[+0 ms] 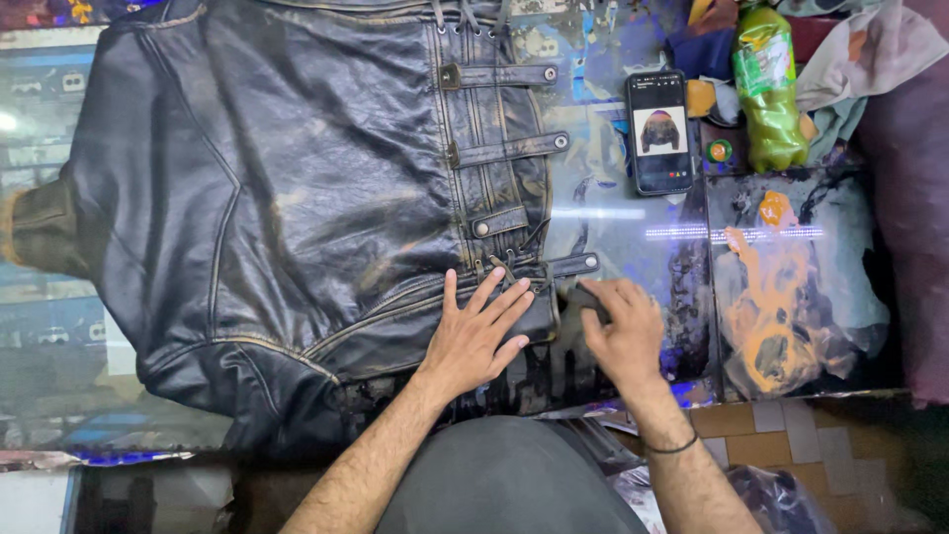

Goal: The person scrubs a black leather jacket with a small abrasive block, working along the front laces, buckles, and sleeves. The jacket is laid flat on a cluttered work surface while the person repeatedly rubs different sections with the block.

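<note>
Nearest the camera, two bare forearms were seen reaching up from the lower edge onto a glossy, colourfully printed surface [633, 247]. The left hand [474, 331] was laid flat, fingers spread wide, pressed on the hem of a black leather jacket [287, 198]. The right hand [621, 331], a dark band worn at its wrist, was curled just beside the hem's edge, fingertips pinched on a small dark piece; whether that piece was a strap end or something separate could not be told. The jacket lay directly ahead and to the left of both hands, its long axis run across the surface from left to right, with the left hand already on it and the right hand only at its edge. Buckled straps [504, 148] were seen stacked along the jacket's side, above the hands. Farther back, a smartphone [659, 132] with a lit screen was lying face up. Beyond that, a green plastic bottle [768, 89] was lying beside bunched cloth [870, 54].
</note>
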